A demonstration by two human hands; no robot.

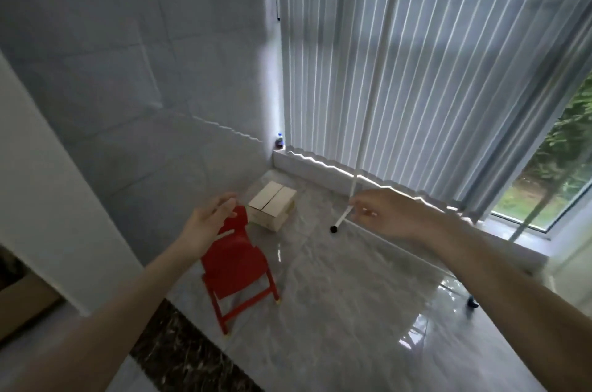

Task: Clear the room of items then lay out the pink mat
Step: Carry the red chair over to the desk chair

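Note:
A small red plastic chair (pixel 235 260) stands on the glossy grey floor near the left wall. My left hand (pixel 208 225) hovers open just over its backrest, fingers spread, gripping nothing. Behind the chair a closed cardboard box (pixel 272 204) sits in the corner. A white clothes rack (pixel 378 87) stands before the window, and its slanted lower leg ends in a black foot (pixel 334 229). My right hand (pixel 387 215) reaches to that leg with loosely bent fingers, the fingertips at the pole without closing round it. No pink mat is in view.
A small dark bottle (pixel 279 140) stands on the low window ledge (pixel 307 167) in the corner. Vertical blinds (pixel 448 71) cover the window. A second rack wheel (pixel 472 302) sits at the right. A dark stone threshold (pixel 179 350) crosses the floor by my left arm.

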